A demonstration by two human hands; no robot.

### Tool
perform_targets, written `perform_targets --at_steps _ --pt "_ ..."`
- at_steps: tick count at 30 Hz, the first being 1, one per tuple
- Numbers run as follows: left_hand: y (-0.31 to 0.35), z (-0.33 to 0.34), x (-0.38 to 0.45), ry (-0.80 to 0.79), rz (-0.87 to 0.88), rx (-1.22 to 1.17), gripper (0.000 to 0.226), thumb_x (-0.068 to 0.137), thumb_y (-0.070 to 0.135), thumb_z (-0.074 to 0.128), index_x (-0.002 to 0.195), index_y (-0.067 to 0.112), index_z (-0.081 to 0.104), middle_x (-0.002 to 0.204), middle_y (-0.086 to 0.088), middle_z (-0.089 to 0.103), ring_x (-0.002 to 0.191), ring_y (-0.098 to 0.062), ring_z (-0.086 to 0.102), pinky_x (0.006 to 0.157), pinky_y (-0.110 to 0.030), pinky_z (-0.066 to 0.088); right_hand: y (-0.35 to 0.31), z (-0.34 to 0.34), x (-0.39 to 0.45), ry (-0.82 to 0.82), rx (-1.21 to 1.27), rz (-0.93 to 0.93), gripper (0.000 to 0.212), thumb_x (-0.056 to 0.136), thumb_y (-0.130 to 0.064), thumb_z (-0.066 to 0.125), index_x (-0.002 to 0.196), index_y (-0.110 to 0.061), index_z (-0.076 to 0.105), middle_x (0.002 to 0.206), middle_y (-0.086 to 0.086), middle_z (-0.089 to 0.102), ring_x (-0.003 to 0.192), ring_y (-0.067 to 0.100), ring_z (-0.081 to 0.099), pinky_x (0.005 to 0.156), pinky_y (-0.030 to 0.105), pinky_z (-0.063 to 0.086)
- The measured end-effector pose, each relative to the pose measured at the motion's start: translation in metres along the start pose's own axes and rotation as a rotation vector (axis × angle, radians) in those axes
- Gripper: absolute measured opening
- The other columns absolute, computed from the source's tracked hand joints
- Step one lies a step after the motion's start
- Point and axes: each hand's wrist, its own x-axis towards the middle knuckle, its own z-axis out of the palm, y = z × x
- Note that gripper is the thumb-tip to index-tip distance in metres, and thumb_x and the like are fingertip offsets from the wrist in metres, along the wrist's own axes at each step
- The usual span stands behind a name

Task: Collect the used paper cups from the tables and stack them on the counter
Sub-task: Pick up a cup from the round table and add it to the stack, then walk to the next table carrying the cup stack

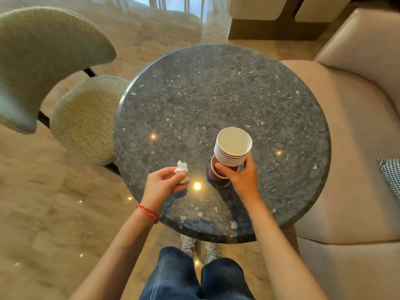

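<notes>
My right hand (241, 174) grips a stack of several nested paper cups (232, 148), white inside with dark red walls, just above the round dark granite table (216, 94). The bottom of the stack sits in or right over one more red cup (216, 173) near the tabletop; I cannot tell whether that cup rests on the table. My left hand (165, 180) pinches a crumpled white tissue (182, 169) over the table's front left part.
A grey-green upholstered chair (65, 83) stands to the table's left. A beige sofa (357, 148) runs along the right, with a houndstooth cushion (390, 176) at the frame's edge. My legs and shoes are below the table's near rim.
</notes>
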Motion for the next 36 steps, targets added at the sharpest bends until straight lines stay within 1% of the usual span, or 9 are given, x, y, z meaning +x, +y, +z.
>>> perform_targets --at_steps 7,12,16,19,21,24,29,32,36 --pt "-0.010 0.000 -0.001 0.026 -0.039 -0.025 0.009 0.083 0.003 0.062 0.084 0.009 0.069 0.075 -0.005 0.072 0.069 -0.012 0.070 0.062 -0.019 0.056 0.025 0.005 -0.007 -0.046 0.006 0.030 0.066 0.065 -0.014 0.084 0.109 -0.044 0.046 0.109 -0.028 0.054 0.100 -0.020 0.051 0.077 0.000 0.041" --pt "-0.016 -0.004 -0.002 0.048 -0.054 -0.027 0.008 0.083 0.005 0.064 0.084 0.010 0.069 0.077 -0.006 0.072 0.072 -0.014 0.070 0.064 -0.021 0.057 0.038 0.011 -0.010 -0.079 -0.027 0.081 0.082 0.062 -0.019 0.087 0.122 -0.044 0.036 0.120 -0.026 0.049 0.110 -0.015 0.047 0.085 0.004 0.040" --pt "-0.018 -0.006 -0.003 0.063 -0.053 -0.048 0.008 0.082 0.004 0.064 0.083 0.011 0.069 0.076 -0.005 0.073 0.072 -0.015 0.070 0.064 -0.020 0.056 0.038 0.015 -0.010 -0.049 -0.083 0.078 0.080 0.062 -0.021 0.087 0.113 -0.051 0.034 0.114 -0.031 0.045 0.104 -0.022 0.045 0.081 0.005 0.038" --pt "-0.017 -0.009 -0.005 0.069 -0.043 -0.068 0.009 0.082 0.004 0.063 0.083 0.010 0.069 0.076 -0.005 0.073 0.071 -0.014 0.070 0.061 -0.019 0.055 0.033 0.016 -0.009 -0.059 -0.072 0.068 0.073 0.063 -0.020 0.086 0.110 -0.049 0.038 0.115 -0.027 0.048 0.107 -0.013 0.048 0.086 0.014 0.041" --pt "-0.015 -0.011 -0.007 0.078 -0.032 -0.080 0.009 0.082 0.003 0.063 0.083 0.010 0.069 0.075 -0.005 0.073 0.069 -0.013 0.070 0.059 -0.018 0.055 0.027 0.017 -0.010 -0.102 -0.051 0.058 0.070 0.064 -0.018 0.086 0.109 -0.047 0.041 0.116 -0.024 0.050 0.108 -0.010 0.050 0.086 0.015 0.045" --pt "-0.012 -0.015 -0.011 0.103 -0.009 -0.093 0.008 0.082 0.004 0.064 0.084 0.010 0.068 0.077 -0.007 0.072 0.070 -0.014 0.070 0.062 -0.020 0.056 0.014 0.020 -0.011 -0.180 -0.017 0.029 0.065 0.065 -0.020 0.085 0.109 -0.045 0.044 0.114 -0.024 0.052 0.104 -0.018 0.050 0.079 0.005 0.044" --pt "-0.009 -0.023 -0.026 0.201 0.030 -0.153 0.008 0.081 0.004 0.064 0.086 0.009 0.068 0.084 -0.011 0.071 0.076 -0.018 0.069 0.065 -0.022 0.058 -0.010 0.028 -0.011 -0.350 0.017 0.023 0.066 0.058 -0.040 0.084 0.111 -0.047 0.046 0.114 -0.024 0.056 0.110 -0.006 0.053 0.088 0.017 0.047" --pt "-0.012 -0.025 -0.038 0.288 0.061 -0.191 0.008 0.082 0.006 0.064 0.086 0.010 0.068 0.084 -0.010 0.071 0.077 -0.019 0.069 0.067 -0.024 0.058 -0.019 0.035 -0.007 -0.461 0.021 0.015 0.073 0.046 -0.058 0.082 0.109 -0.047 0.047 0.112 -0.024 0.059 0.109 -0.002 0.055 0.089 0.022 0.048" --pt "-0.022 -0.023 -0.061 0.441 0.107 -0.275 0.008 0.081 0.009 0.064 0.088 0.011 0.068 0.087 -0.012 0.072 0.078 -0.019 0.069 0.069 -0.027 0.059 -0.026 0.044 -0.003 -0.639 -0.002 -0.021 0.068 0.046 -0.055 0.085 0.104 -0.052 0.050 0.103 -0.035 0.061 0.103 -0.010 0.056 0.086 0.022 0.048"
